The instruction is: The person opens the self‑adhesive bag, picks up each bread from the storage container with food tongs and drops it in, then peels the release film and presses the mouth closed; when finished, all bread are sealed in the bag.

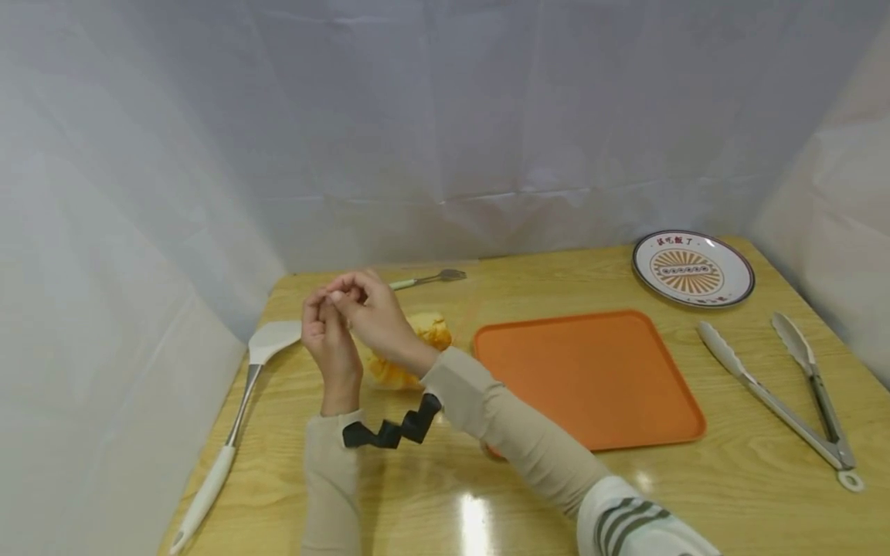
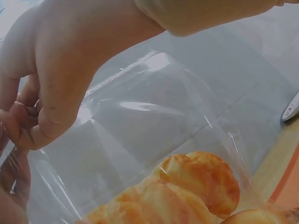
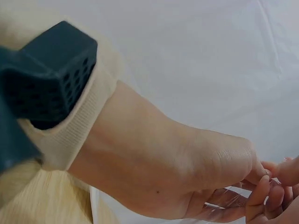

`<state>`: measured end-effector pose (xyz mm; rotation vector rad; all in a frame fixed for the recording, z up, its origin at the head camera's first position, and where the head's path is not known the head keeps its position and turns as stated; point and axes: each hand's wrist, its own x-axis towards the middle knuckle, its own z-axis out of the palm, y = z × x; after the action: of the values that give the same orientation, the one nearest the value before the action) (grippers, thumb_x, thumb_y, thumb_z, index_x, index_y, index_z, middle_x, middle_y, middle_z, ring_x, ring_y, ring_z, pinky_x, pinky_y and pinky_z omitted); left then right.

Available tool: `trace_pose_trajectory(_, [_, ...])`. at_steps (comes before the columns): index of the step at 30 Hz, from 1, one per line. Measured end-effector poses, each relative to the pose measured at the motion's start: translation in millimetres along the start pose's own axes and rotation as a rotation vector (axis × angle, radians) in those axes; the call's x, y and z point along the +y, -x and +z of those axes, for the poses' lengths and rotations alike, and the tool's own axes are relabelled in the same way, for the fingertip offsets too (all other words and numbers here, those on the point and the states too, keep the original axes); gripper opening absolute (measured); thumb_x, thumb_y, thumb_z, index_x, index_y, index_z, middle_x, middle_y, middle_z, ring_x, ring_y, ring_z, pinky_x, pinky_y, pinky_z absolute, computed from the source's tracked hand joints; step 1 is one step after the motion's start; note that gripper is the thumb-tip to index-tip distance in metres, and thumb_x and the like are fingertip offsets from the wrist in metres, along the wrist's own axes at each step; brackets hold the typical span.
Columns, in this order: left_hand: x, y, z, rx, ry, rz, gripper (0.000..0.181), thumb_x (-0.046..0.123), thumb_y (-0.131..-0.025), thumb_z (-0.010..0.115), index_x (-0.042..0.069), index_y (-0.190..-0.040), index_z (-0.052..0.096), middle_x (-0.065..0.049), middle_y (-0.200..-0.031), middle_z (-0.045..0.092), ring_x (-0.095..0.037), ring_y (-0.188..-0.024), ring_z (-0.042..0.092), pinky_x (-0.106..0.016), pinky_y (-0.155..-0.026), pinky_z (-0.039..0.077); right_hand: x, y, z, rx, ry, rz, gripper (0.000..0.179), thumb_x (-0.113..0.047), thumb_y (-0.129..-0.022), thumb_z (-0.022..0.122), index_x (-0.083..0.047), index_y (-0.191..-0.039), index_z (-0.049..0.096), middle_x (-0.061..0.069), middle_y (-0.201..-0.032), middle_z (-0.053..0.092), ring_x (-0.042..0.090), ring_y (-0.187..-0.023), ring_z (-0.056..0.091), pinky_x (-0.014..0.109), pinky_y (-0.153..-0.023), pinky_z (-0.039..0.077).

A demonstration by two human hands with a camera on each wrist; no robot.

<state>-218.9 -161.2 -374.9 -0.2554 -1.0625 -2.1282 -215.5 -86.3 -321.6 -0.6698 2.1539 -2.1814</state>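
A clear plastic bag (image 2: 135, 121) with several golden-brown bread rolls (image 2: 187, 196) in it is held up by its edge. In the head view the rolls (image 1: 434, 330) show partly behind the right wrist. My left hand (image 1: 332, 340) is raised at the left, its thumb and fingers pinching the bag's top edge. Crossing in from the right, my right hand (image 1: 381, 315) pinches the same edge, fingertips against the left hand's. In the right wrist view, thin film shows between the fingers of the right hand (image 3: 187, 168) and left hand (image 3: 275, 200).
An orange tray (image 1: 591, 378) lies right of the bag. Behind it is a patterned plate (image 1: 667, 297), with spread tongs (image 1: 786, 409) at the far right. A white-headed spatula (image 1: 239, 409) lies along the left edge, and a fork (image 1: 438, 276) at the back.
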Motion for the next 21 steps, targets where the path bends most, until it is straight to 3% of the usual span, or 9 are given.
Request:
trace_pose_trajectory(5, [0.4,-0.5,-0.2,-0.018,-0.008,0.010,0.014,0.002,-0.097,0.055,0.010,-0.092,0.066,0.001,-0.093,0.073,-0.010,-0.089,0.067,-0.020,-0.081,0.054,-2.2,-0.2,-1.9,-0.015,-0.075,0.039,0.016,-0.003,-0.099,0.052,0.007,-0.104,0.063,0.001,-0.088,0.045,0.009,-0.070,0.042,0.015,-0.058,0.040])
trace_pose_trajectory(12, [0.2,-0.7,-4.2,0.023,0.071,-0.033,0.013,0.004,-0.099,0.053,0.008,-0.091,0.063,0.000,-0.087,0.074,-0.011,-0.082,0.069,-0.020,-0.075,0.054,-2.1,0.3,-5.5,-0.073,-0.188,0.065,0.019,-0.003,-0.101,0.049,0.010,-0.113,0.056,-0.001,-0.083,0.049,0.010,-0.069,0.044,0.017,-0.060,0.041])
trace_pose_trajectory(17, [-1.5,0.1,-6.1,-0.005,0.062,-0.004,0.007,0.010,-0.097,0.059,0.011,-0.101,0.065,-0.001,-0.094,0.075,-0.013,-0.087,0.070,-0.022,-0.079,0.055,-3.3,1.1,-8.1,-0.081,-0.020,0.018,0.040,-0.006,-0.096,0.061,-0.003,-0.133,0.046,0.003,-0.094,0.050,0.009,-0.075,0.046,0.017,-0.062,0.042])
trace_pose_trajectory(21, [-3.4,0.2,-5.8,-0.035,0.050,0.024,0.017,0.023,-0.092,0.066,0.011,-0.104,0.064,-0.001,-0.096,0.075,-0.013,-0.090,0.070,-0.025,-0.085,0.055,-4.9,-0.6,-8.6,-0.033,0.115,-0.018,0.051,-0.015,-0.092,0.068,-0.010,-0.138,0.046,0.006,-0.094,0.052,0.010,-0.077,0.049,0.017,-0.065,0.043])
